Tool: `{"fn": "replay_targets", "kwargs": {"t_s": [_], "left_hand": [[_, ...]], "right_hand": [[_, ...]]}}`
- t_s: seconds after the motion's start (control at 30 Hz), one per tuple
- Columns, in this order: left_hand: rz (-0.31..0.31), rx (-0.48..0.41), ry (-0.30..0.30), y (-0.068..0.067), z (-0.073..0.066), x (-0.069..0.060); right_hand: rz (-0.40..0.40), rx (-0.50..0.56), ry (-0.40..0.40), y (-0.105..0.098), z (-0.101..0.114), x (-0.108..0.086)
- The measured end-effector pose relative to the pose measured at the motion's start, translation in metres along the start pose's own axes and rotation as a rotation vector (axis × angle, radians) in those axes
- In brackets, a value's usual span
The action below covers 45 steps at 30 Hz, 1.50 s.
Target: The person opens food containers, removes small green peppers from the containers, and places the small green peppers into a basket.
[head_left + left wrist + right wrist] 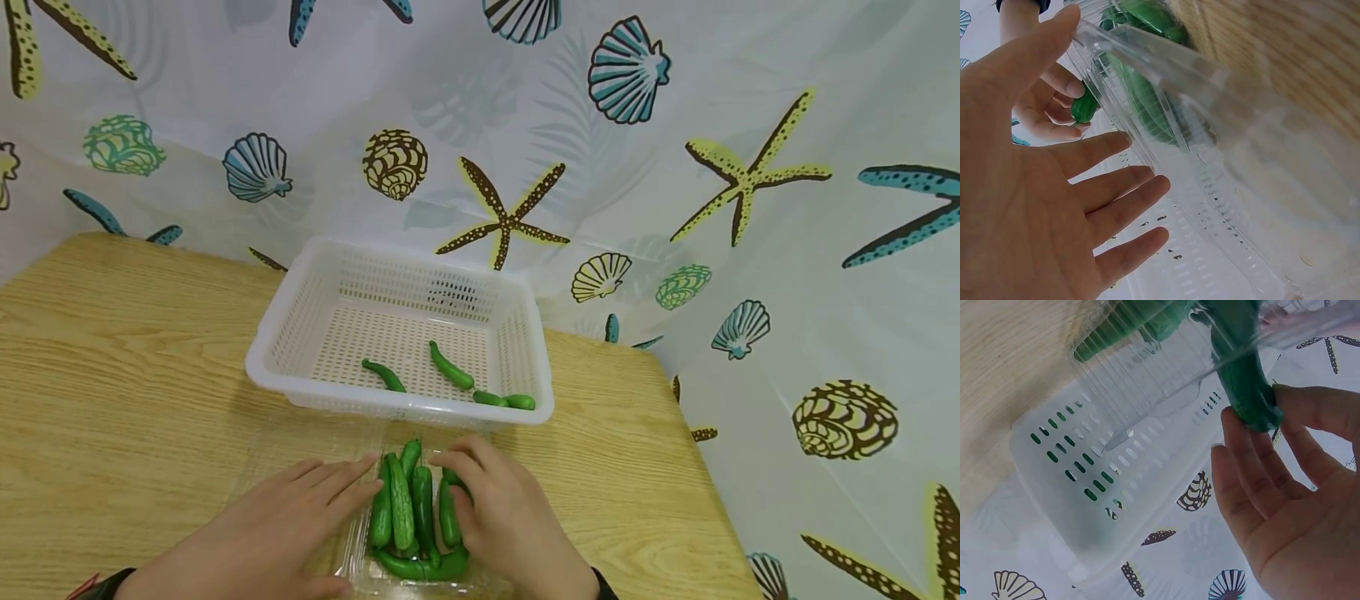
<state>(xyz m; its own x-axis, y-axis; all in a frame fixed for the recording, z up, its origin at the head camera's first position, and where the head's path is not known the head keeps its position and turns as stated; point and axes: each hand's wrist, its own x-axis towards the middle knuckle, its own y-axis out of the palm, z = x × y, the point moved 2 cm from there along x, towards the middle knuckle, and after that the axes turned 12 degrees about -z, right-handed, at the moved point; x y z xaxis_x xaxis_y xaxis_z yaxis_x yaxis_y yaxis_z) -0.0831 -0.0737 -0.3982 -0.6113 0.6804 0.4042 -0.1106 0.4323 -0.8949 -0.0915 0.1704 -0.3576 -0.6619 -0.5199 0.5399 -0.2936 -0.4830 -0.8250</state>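
Note:
A clear plastic clamshell box (354, 550) lies on the table with several green peppers (402, 504) in it, most lengthwise, one across the near end. My left hand (279, 527) is beside the box's left wall, its fingers fairly straight; in the left wrist view its fingertips are at the clear plastic edge and hold nothing. Over the box's right side, my right hand (506, 512) pinches the end of a green pepper (1250, 394) between thumb and fingers. That same pepper (1085, 106) shows beyond the plastic in the left wrist view. The right fingers partly cover the peppers there.
Behind the box stands a white perforated basket (401, 402) with a few green peppers (452, 367) inside. The box's transparent lid (300, 442) appears folded out to the left. A shell-patterned cloth (337, 108) hangs behind and right of the wooden table (112, 358).

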Motion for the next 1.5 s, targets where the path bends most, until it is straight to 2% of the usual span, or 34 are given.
{"fn": "replay_targets", "kwargs": {"t_s": [0.3,0.53,0.77,1.1,1.5], "left_hand": [[0.027,-0.002,-0.016,0.001,0.0,0.001],[0.029,-0.004,-0.015,0.002,0.0,0.001],[0.036,-0.006,-0.018,0.002,0.0,0.001],[0.048,-0.006,-0.019,0.001,-0.001,0.001],[0.046,-0.014,-0.013,0.002,0.0,0.001]], "right_hand": [[-0.085,-0.001,0.002,-0.007,0.003,0.001],[-0.18,0.001,-0.045,-0.007,0.005,0.002],[-0.3,-0.011,-0.128,-0.007,0.001,0.003],[-0.378,-0.006,-0.106,-0.008,-0.004,0.002],[-0.599,-0.022,-0.187,-0.016,0.002,0.007]]}}
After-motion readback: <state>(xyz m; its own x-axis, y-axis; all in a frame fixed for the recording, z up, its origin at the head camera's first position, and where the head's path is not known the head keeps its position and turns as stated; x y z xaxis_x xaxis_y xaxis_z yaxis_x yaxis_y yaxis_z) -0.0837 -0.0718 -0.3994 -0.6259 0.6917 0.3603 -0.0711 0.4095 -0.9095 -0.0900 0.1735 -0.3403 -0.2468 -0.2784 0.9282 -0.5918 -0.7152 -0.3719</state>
